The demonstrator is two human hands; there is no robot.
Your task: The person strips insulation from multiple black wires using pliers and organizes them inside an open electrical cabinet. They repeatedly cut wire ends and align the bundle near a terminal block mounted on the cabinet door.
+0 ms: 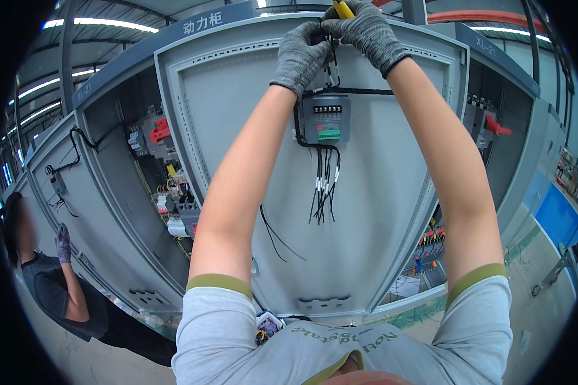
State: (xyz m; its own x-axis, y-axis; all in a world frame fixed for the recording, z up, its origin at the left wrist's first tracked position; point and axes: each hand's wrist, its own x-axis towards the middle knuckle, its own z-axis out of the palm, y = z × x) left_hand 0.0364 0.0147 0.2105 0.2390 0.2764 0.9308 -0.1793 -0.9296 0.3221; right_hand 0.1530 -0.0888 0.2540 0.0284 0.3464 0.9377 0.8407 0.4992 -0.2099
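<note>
Both my arms reach up to the top of a grey cabinet door (237, 128). My left hand (302, 56), in a grey knit glove, is closed around thin black wires (331, 74) near the door's upper edge. Beside it, my gloved right hand (368, 38) grips a hand tool with yellow and black handles (343, 9); its working end is hidden. The wires run down to a black-wrapped cable bundle (366, 91). Below sits a grey electrical module (327, 120) with a green terminal block (329, 135). Several loose black wires with white markers (324, 183) hang beneath it.
At the left, a person (61, 282) stands by another open cabinet door (77, 192). Cabinets with red switch handles (160, 130) flank my door on both sides. Thin black wires (276, 240) dangle near my left forearm. A blue panel (562, 215) stands at the far right.
</note>
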